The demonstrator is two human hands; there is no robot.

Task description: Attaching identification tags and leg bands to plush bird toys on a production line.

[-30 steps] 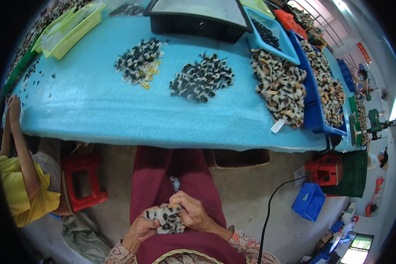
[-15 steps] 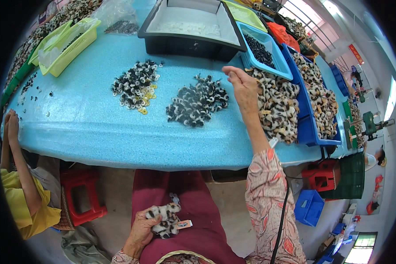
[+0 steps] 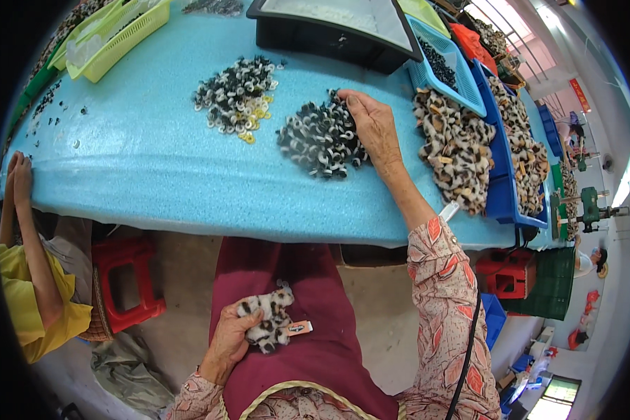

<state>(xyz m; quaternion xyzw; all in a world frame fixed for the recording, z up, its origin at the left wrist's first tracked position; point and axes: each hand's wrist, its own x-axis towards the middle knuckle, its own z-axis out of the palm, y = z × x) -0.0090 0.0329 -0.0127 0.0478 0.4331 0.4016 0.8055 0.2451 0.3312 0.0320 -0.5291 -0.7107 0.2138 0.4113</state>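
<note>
Low over the lap, my left hand (image 3: 228, 339) is closed around a small spotted plush animal (image 3: 264, 323) in white, black and brown. A white and orange tag (image 3: 300, 327) sticks out from the plush. My right hand (image 3: 378, 131) reaches over the table, thumb and fingers pinched at the far right edge of a pile of small black and white ring-shaped parts (image 3: 318, 143). What lies between those fingertips is too small to make out. Left of that pile is another heap of similar parts (image 3: 234, 91), with yellow rings along its near right side.
A black tray (image 3: 329, 43) stands at the back, beside a light blue basket (image 3: 469, 98) of black pieces. Spotted plush pieces (image 3: 458, 154) lie heaped right of my hand, next to a blue crate (image 3: 498, 189). Green baskets (image 3: 126, 45) stand far left; another person's hands (image 3: 19, 178) rest at the left edge.
My right hand has moved left, from beside the plush heap to the black and white pile. My left hand keeps the plush at the lap. The whole view has shifted slightly.
</note>
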